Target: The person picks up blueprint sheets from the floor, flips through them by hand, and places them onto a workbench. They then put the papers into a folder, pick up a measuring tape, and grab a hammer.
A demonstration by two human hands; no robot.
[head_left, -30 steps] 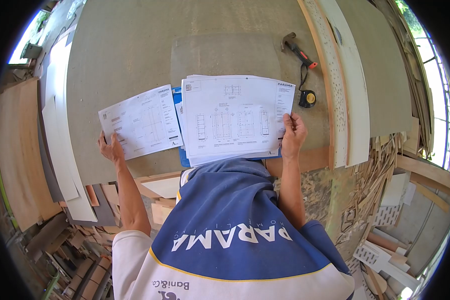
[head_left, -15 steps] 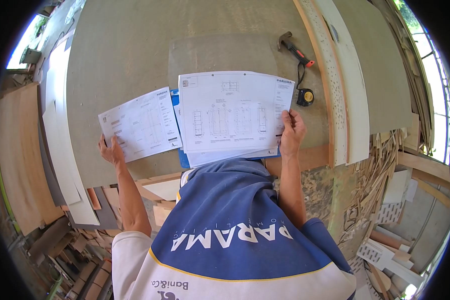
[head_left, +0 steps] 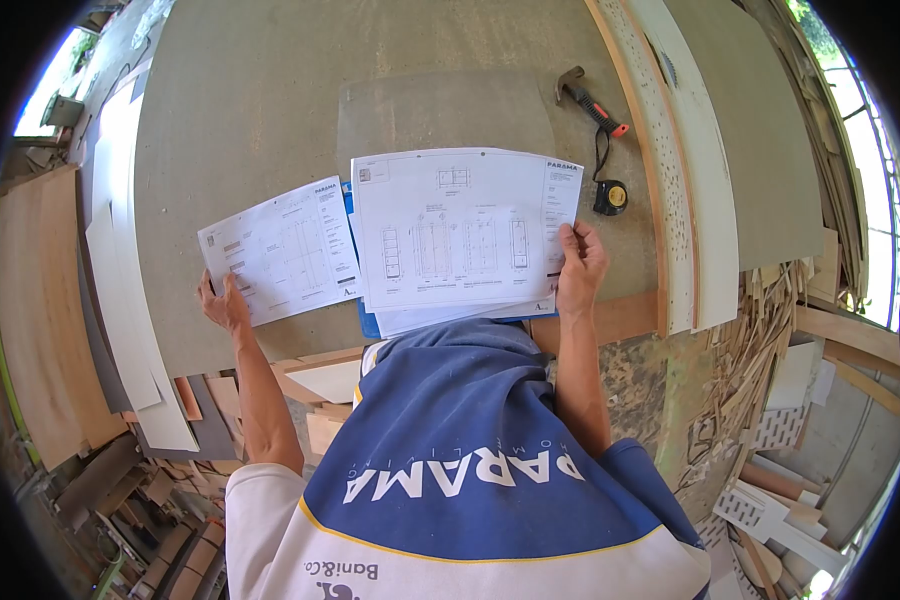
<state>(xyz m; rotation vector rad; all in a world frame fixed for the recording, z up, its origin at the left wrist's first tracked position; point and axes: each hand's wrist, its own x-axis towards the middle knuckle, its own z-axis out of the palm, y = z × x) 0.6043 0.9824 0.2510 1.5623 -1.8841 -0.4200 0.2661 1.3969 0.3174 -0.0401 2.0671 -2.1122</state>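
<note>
My left hand [head_left: 225, 301] pinches the lower left edge of a printed drawing sheet [head_left: 282, 250], tilted on the grey-brown board. My right hand [head_left: 582, 262] grips the right edge of a larger drawing sheet [head_left: 460, 235], its thumb on top of the paper. This sheet shows several line drawings of cabinet-like shapes. Beneath it lie other white papers [head_left: 450, 317] and a blue clipboard or folder [head_left: 369, 322], of which only the edges show. The two held sheets are side by side, just in front of my body.
A claw hammer [head_left: 592, 103] and a black and yellow tape measure [head_left: 610, 197] lie right of the sheets on the board [head_left: 250, 100]. Long edged strips [head_left: 660, 180] run along the right. Wood panels [head_left: 55, 310] stand left; thin offcuts [head_left: 745, 370] are piled lower right.
My right hand and the larger sheet have shifted slightly left, uncovering more of the papers below it. The left hand and its sheet have hardly moved.
</note>
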